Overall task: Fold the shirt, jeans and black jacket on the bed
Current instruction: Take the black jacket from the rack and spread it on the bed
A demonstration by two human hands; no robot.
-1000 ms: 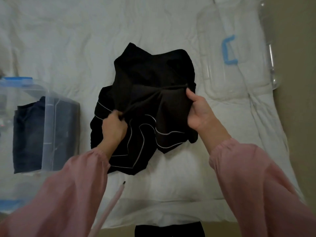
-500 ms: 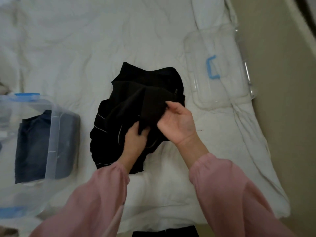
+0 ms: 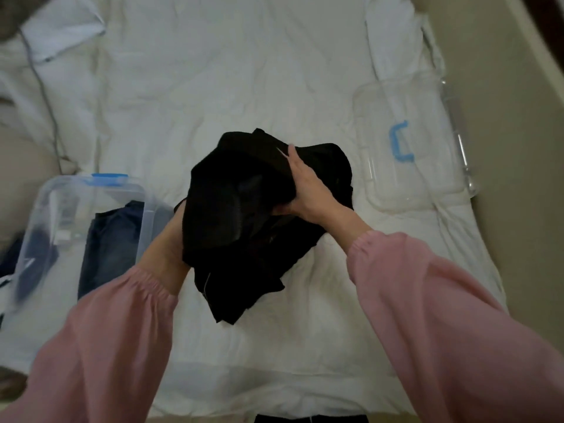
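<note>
While the right hand (image 3: pixel 305 190) clutched the black jacket (image 3: pixel 244 227) over the bed (image 3: pixel 244 71), the left hand (image 3: pixel 171 239) reached beneath, its grip hidden; dangling edges likely needed squaring.

Right hand (image 3: pixel 305 187) grips the bunched black jacket (image 3: pixel 238 221); left hand (image 3: pixel 171 239) lies beneath it.

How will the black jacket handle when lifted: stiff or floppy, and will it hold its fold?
Probably floppy: the black jacket sags in loose folds below the right hand and left hand. Its fold may slip open, as a loose end hangs toward the bed.
</note>
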